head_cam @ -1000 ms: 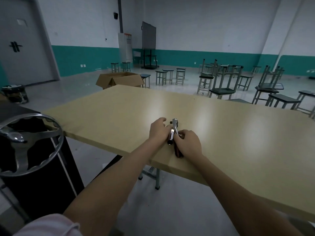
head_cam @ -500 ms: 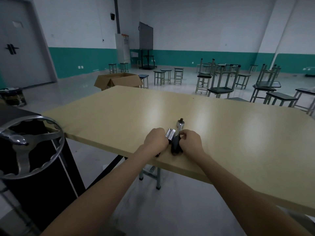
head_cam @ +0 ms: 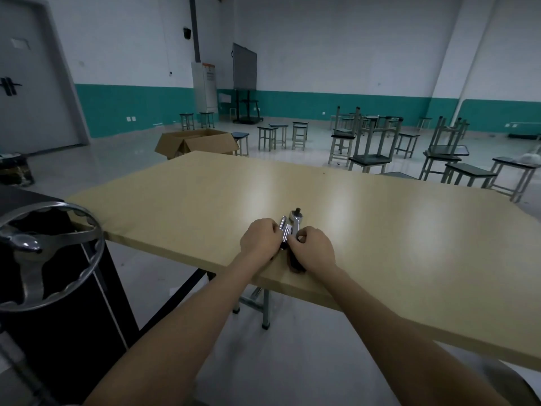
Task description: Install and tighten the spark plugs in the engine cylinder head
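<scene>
So this looks like tool prep, not plug fitting yet. No engine, cylinder head or spark plugs can be seen anywhere, so where those are can't be told from here. Everything below is placed relative to the table [head_cam: 380, 230].

Far off the table's left edge, a chrome handwheel [head_cam: 49, 256] on a black stand is seen, probably part of whatever holds the engine, but that's a guess. Behind the table's far left corner a cardboard box [head_cam: 199, 143] is sitting on the floor.

At the table's near edge, the left hand [head_cam: 259, 238] is curled knuckles-up, and its fingers appear to be closed around the near end of a shiny metal bar, likely an extension or socket [head_cam: 284, 234]. How firmly it's held can't be told, since the fingertips are hidden underneath.

Just right of that, a ratchet [head_cam: 296, 219] lies flat on the table, head pointing toward the far side, dark handle toward the near edge. The right hand [head_cam: 314, 250] is laid over the handle, with thumb and forefinger pinched at the spot where the bar meets the ratchet shank. Both forearms are stretched nearly straight, wrists low to the tabletop.

Next move, by the look of it: the bar gets lined up with the square drive and pushed on until it's seated, then the lot gets carried to the engine. Past the table's far right side, stools [head_cam: 465, 171] are scattered about.
</scene>
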Tool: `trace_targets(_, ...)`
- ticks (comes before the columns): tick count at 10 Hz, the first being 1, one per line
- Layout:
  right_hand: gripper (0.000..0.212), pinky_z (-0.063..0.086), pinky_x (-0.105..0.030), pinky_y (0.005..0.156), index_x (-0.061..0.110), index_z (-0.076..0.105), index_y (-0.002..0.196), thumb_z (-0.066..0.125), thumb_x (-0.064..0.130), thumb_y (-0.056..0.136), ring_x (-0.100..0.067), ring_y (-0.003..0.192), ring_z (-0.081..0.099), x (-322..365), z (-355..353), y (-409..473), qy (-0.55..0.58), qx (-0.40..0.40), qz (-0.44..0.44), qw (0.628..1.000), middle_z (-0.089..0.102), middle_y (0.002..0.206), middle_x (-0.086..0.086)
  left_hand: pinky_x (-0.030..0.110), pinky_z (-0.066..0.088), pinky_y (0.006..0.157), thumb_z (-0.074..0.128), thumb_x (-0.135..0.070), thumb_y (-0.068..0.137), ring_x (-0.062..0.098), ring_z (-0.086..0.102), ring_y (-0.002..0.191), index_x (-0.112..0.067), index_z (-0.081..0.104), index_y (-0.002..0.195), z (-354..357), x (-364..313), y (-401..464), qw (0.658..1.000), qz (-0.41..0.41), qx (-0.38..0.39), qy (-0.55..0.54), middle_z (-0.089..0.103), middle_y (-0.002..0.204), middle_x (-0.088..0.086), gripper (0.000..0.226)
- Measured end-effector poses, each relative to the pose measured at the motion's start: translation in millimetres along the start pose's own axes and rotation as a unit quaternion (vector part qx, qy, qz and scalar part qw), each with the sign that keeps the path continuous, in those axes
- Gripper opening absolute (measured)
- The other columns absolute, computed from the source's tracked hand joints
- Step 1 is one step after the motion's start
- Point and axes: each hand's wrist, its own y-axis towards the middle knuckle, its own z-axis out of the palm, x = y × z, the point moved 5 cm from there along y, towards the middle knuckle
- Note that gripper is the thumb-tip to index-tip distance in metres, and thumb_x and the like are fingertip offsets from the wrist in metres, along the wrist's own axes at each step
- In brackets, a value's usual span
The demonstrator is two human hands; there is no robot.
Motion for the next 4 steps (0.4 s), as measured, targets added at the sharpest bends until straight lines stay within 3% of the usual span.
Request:
trace_targets(1,0.026,0.026,-0.027,0.048,0.013,0.046,0.069,0.049,0.034,0.085,-0.022,0.067,0.048,1,1,-2,-0.010,-0.007,0.012,1.000,0.054,0.078,-0.008,0.037,0.047,0.067,0.046,-0.017,0.087,0.028,0.058,0.078,-0.002,0.067,0.086,-3,4,-6,0.999,0.015,0.021,-0.026,0.067,0.089,0.014,0.026)
trace_targets(2,0.029,0.028,-0.028,0.055,0.013,0.043,0.068,0.045,0.033,0.090,-0.024,0.071,0.046,2,0,-1,-0.005,0.008,0.006,1.000,0.053,0.082,-0.010,0.036,0.046,0.071,0.047,-0.021,0.091,0.026,0.055,0.078,-0.001,0.066,0.092,-6,4,-10,0.998,0.032,0.024,-0.049,0.067,0.095,0.017,0.028)
trace_targets(3,0.018,0.033,-0.029,0.067,0.010,0.048,0.081,0.040,0.021,0.093,-0.029,0.086,0.048,6,-3,-7,-0.010,0.067,0.013,0.998,0.053,0.092,-0.018,0.030,0.041,0.084,0.045,-0.022,0.094,0.027,0.055,0.105,-0.005,0.054,0.124,-13,4,-20,0.996,0.024,0.070,-0.057,0.060,0.118,0.013,0.035)
trace_targets(4,0.034,0.036,-0.032,0.086,-0.005,0.042,0.118,0.039,0.018,0.094,-0.035,0.111,0.044,11,-17,-9,-0.019,0.084,0.049,0.995,0.049,0.117,-0.023,0.030,0.038,0.091,0.043,-0.022,0.096,0.026,0.050,0.114,-0.008,0.041,0.137,-36,10,-33,0.995,0.047,0.085,0.002,0.052,0.128,0.015,0.043)
